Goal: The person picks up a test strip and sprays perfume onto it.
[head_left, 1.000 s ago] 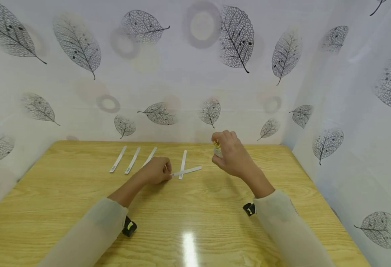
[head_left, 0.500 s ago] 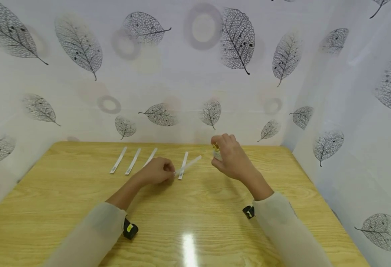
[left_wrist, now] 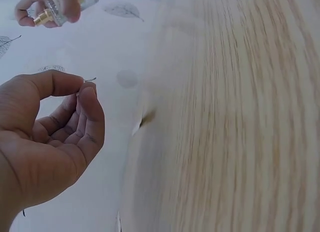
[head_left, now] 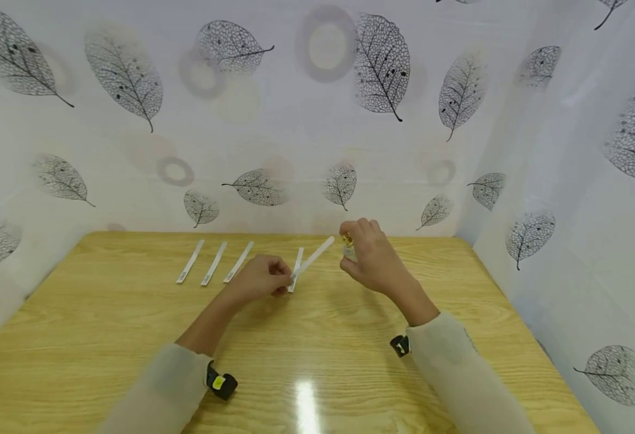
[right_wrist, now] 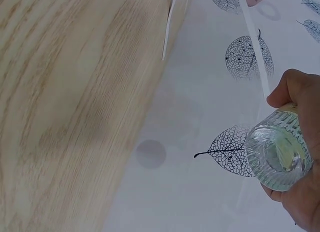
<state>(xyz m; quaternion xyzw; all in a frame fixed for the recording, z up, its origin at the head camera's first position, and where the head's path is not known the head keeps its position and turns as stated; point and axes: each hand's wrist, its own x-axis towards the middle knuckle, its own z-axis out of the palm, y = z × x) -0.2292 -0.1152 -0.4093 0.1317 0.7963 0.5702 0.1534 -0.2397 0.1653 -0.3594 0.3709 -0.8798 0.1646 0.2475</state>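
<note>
My left hand (head_left: 263, 277) pinches the near end of a white paper test strip (head_left: 316, 255) between thumb and fingertips. The strip slants up and to the right, its far tip close to the bottle in my other hand. In the right wrist view the strip (right_wrist: 255, 46) runs down from the left hand's fingers. My right hand (head_left: 373, 256) grips a small clear glass perfume bottle (right_wrist: 280, 147) with ribbed sides. A forefinger lies over its gold spray top (left_wrist: 43, 17), seen in the left wrist view. Pale yellow liquid shows through the bottle's base.
Three white strips lie side by side on the wooden table (head_left: 306, 349), left of my left hand: a far-left strip (head_left: 190, 261), a middle strip (head_left: 214, 264) and a nearer strip (head_left: 238, 262). Another strip (head_left: 299, 258) lies under the held one. A leaf-print curtain (head_left: 274, 120) stands behind.
My left hand has moved slightly right and tilted the held strip, so its far end has risen from across the lying strip toward the bottle. My right hand has hardly moved.
</note>
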